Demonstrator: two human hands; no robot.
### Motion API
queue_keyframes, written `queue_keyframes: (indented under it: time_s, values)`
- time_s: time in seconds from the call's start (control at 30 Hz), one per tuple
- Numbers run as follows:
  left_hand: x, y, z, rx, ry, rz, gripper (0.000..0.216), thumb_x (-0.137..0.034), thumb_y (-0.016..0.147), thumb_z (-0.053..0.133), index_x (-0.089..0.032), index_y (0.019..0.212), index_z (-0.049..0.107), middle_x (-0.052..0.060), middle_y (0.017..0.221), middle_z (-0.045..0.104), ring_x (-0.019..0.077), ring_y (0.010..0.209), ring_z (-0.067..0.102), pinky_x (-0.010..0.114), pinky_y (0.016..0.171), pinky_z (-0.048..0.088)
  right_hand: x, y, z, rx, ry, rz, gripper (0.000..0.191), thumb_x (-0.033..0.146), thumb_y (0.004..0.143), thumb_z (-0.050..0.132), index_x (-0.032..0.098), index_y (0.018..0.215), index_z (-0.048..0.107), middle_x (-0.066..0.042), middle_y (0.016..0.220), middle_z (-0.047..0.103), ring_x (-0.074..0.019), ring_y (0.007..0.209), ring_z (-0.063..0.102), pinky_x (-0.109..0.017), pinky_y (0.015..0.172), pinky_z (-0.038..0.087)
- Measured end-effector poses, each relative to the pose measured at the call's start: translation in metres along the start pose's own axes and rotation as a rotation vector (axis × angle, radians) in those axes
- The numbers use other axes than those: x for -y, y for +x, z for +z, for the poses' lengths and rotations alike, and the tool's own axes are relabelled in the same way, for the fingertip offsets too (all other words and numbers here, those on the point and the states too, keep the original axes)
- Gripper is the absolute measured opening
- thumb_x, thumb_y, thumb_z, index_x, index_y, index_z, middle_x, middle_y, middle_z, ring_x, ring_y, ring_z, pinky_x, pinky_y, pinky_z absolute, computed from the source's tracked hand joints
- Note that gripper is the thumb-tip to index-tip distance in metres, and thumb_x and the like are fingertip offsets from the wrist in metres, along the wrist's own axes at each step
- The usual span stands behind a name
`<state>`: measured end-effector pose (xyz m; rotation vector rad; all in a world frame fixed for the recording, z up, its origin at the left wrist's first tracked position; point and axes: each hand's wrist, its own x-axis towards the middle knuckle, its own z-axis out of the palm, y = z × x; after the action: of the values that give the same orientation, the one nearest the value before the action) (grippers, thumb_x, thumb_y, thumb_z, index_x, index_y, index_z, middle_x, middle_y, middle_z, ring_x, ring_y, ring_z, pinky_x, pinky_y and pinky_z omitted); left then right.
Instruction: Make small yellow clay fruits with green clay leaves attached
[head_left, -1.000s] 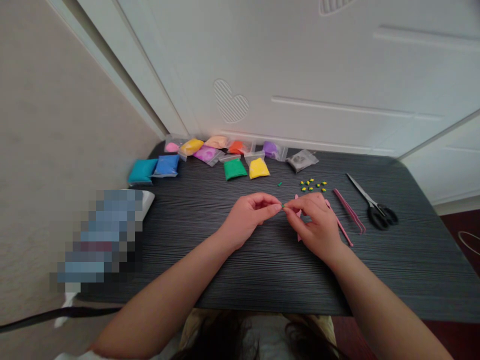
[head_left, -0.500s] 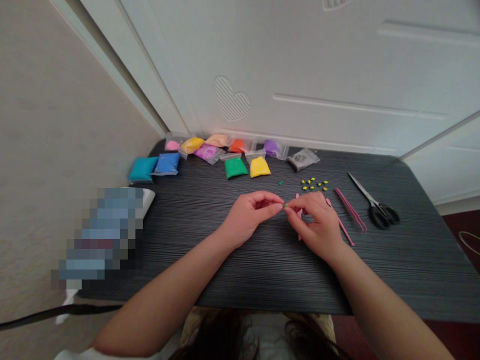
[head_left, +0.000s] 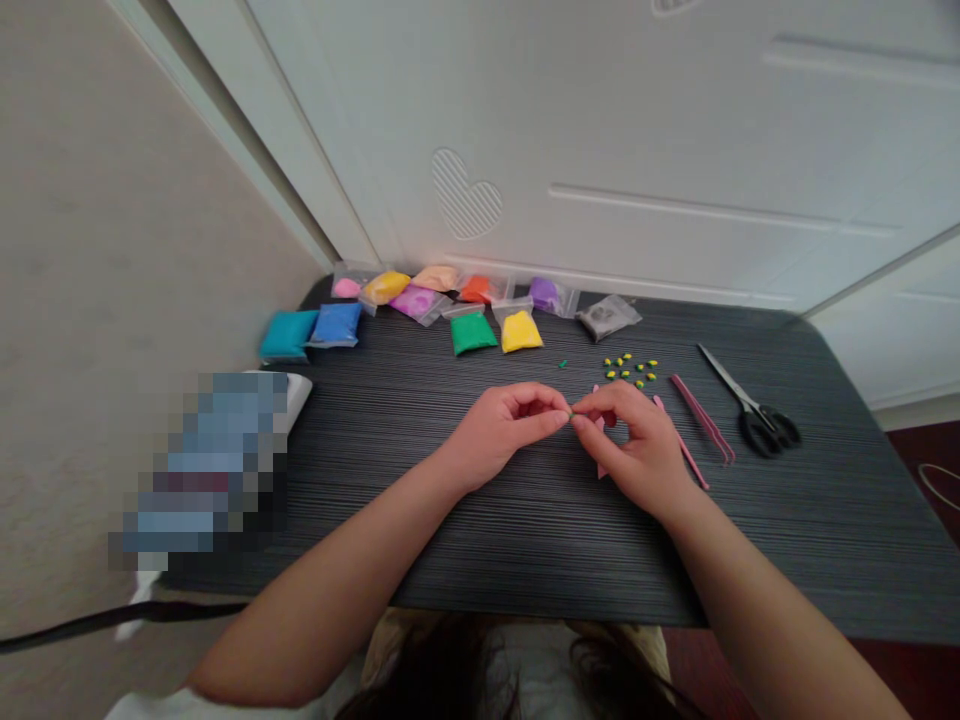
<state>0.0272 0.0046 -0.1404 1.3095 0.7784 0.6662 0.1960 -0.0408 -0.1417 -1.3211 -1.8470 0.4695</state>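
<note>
My left hand (head_left: pixel 504 432) and my right hand (head_left: pixel 634 440) meet fingertip to fingertip above the dark table. Both pinch a tiny green piece of clay (head_left: pixel 571 414), mostly covered by the fingers. Just beyond them lies a small loose green bit (head_left: pixel 563 364). To its right, several little yellow-and-green clay pieces (head_left: pixel 627 374) are set out in a cluster. A pink modelling tool (head_left: pixel 601 462) is partly hidden under my right hand, and a second slim pink tool (head_left: pixel 691 457) lies beside that hand.
Pink tweezers (head_left: pixel 701 417) and black-handled scissors (head_left: pixel 757 415) lie at the right. Along the back sit bags of coloured clay, among them green (head_left: pixel 472 334), yellow (head_left: pixel 520 331), grey (head_left: pixel 609 317) and blue (head_left: pixel 336 325). A blurred-out device (head_left: pixel 210 460) stands at the left edge.
Both hands keep their pinch with the fingertips drawn slightly closer together, so less of the green clay shows. The view has shifted very slightly; the table items stay in place.
</note>
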Motion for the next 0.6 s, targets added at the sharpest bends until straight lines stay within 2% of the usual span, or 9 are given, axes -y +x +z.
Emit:
queue_keyframes:
  time_s: [0.2,0.37,0.6]
  values:
    - [0.0005,0.0001,-0.0004,0.005,-0.053,-0.046,0.015,-0.030,0.073,0.061,-0.016,0.075,0.061,-0.005,0.057,0.045,0.0061,0.050,0.031,0.021,0.047,0.021,0.0002,-0.0007,-0.0005,0.014,0.071,0.023,0.006,0.025,0.079,0.055,0.022,0.082,0.059,0.000,0.071,0.056,-0.0142,0.070,0.053,-0.031,0.065,0.042]
    - [0.0028,0.0010,-0.0018,-0.023,-0.099,-0.030,0.014,-0.031,0.073,0.062,-0.017,0.077,0.061,-0.005,0.061,0.048,0.0051,0.049,0.032,0.021,0.046,0.022,-0.0016,-0.0006,0.0007,-0.022,0.086,0.020,0.004,0.025,0.078,0.057,0.022,0.080,0.059,0.001,0.070,0.056,-0.0137,0.069,0.052,-0.030,0.064,0.041]
    - [0.0030,0.0023,-0.0009,-0.082,-0.116,-0.054,0.019,-0.034,0.070,0.065,-0.017,0.078,0.062,-0.004,0.060,0.048,0.0051,0.049,0.031,0.020,0.045,0.021,-0.0019,0.0000,0.0017,-0.097,-0.081,-0.073,0.005,0.022,0.078,0.058,0.023,0.081,0.060,0.001,0.068,0.059,-0.0140,0.067,0.053,-0.032,0.068,0.042]
